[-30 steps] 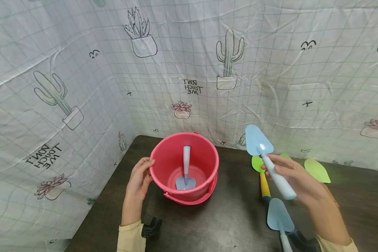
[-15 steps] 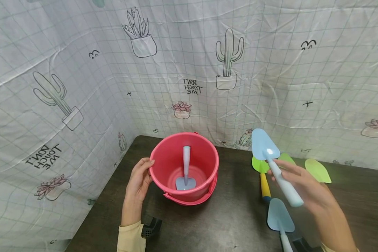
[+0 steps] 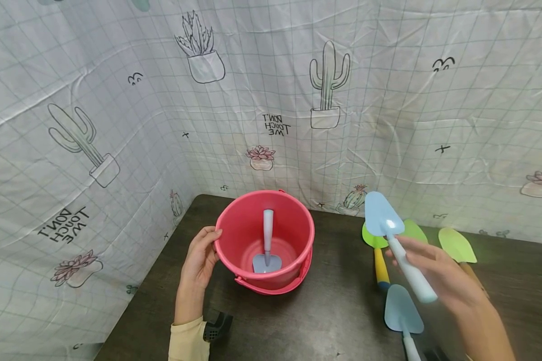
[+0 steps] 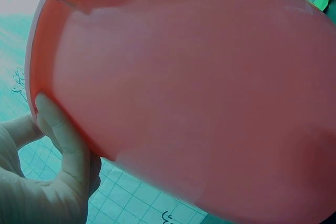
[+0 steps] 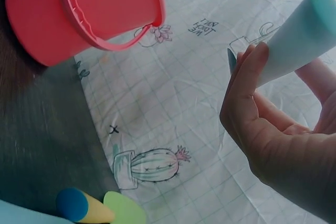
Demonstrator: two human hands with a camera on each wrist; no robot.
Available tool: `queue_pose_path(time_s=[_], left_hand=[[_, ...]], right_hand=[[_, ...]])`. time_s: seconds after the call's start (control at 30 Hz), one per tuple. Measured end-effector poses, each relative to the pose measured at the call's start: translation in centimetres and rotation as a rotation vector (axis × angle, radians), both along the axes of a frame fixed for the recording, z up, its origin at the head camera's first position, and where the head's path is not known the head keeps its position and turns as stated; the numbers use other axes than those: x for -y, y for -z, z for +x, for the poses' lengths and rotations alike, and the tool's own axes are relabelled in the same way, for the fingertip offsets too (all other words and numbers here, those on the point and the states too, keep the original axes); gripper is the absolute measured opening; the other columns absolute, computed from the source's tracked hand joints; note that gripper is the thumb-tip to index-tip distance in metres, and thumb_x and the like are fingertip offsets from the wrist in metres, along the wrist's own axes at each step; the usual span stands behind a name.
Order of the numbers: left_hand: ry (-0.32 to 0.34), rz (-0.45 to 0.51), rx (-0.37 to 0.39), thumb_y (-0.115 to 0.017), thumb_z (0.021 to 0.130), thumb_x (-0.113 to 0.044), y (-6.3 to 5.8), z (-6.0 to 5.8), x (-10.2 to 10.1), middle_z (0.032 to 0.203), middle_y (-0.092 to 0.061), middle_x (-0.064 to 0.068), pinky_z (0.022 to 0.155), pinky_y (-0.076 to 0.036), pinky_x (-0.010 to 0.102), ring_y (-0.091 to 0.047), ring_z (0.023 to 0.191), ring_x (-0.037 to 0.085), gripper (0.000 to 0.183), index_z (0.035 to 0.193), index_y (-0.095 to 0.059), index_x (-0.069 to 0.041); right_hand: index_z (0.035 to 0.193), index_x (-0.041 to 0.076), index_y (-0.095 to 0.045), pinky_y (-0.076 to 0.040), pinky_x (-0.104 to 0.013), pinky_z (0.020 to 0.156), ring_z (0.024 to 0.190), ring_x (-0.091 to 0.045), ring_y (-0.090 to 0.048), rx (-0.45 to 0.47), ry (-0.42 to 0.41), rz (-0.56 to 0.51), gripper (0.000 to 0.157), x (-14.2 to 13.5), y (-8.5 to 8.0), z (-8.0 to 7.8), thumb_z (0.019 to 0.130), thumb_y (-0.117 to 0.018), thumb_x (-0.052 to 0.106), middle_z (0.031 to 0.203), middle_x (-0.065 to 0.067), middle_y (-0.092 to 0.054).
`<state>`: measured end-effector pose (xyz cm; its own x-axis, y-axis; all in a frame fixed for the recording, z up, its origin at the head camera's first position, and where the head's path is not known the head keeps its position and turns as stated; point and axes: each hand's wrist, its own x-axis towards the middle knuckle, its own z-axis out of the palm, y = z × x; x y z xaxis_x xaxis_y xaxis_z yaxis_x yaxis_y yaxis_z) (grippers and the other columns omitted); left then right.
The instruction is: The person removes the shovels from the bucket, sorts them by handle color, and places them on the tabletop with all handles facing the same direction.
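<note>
A pink-red bucket (image 3: 271,283) stands on the dark table, and my left hand (image 3: 199,260) grips its left rim, as the left wrist view also shows. Inside the bucket leans a small trowel (image 3: 267,235) with a pale handle pointing up. My right hand (image 3: 447,273) pinches a light blue trowel (image 3: 383,215) by its white handle, blade up and tilted left, held above the table. The right wrist view shows fingers (image 5: 247,90) curled round that handle. Beneath lies a second blue trowel (image 3: 402,313).
Left of my right hand lies a green shovel with a yellow handle (image 3: 381,265). Behind the hand are another green blade (image 3: 415,230) and a light green shovel (image 3: 457,244). A printed cloth (image 3: 275,75) hangs along the table's back and left side.
My right hand has moved right and slightly down and nearer with the blue trowel. The left hand and the bucket have stayed where they were.
</note>
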<state>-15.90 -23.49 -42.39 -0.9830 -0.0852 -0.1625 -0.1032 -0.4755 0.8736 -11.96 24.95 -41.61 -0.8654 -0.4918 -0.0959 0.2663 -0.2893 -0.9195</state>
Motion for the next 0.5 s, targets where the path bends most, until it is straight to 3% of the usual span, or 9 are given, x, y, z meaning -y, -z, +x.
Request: queue_pose_path(time_s=[0.27, 0.5], left_hand=[[-0.001, 0.006, -0.001, -0.053, 0.103, -0.002, 0.1, 0.0, 0.0, 0.094, -0.063, 0.01, 0.065, -0.06, 0.023, -0.068, 0.075, 0.013, 0.003, 0.104, -0.056, -0.002], [-0.002, 0.001, 0.003, -0.055, 0.103, -0.004, 0.1, -0.1, 0.0, 0.095, -0.063, 0.01, 0.066, -0.06, 0.023, -0.068, 0.076, 0.013, 0.004, 0.106, -0.056, -0.001]], right_hand=[[0.137, 0.022, -0.067, -0.052, -0.027, 0.095, 0.114, -0.018, -0.066, -0.03, -0.006, 0.069, 0.045, -0.6, 0.8, 0.2, 0.109, -0.038, 0.002, 0.125, 0.0, -0.072], [0.137, 0.022, -0.067, -0.053, -0.027, 0.096, 0.117, -0.018, -0.067, -0.028, -0.035, 0.041, 0.048, -1.4, 1.4, 0.5, 0.109, -0.035, -0.001, 0.128, -0.002, -0.071]])
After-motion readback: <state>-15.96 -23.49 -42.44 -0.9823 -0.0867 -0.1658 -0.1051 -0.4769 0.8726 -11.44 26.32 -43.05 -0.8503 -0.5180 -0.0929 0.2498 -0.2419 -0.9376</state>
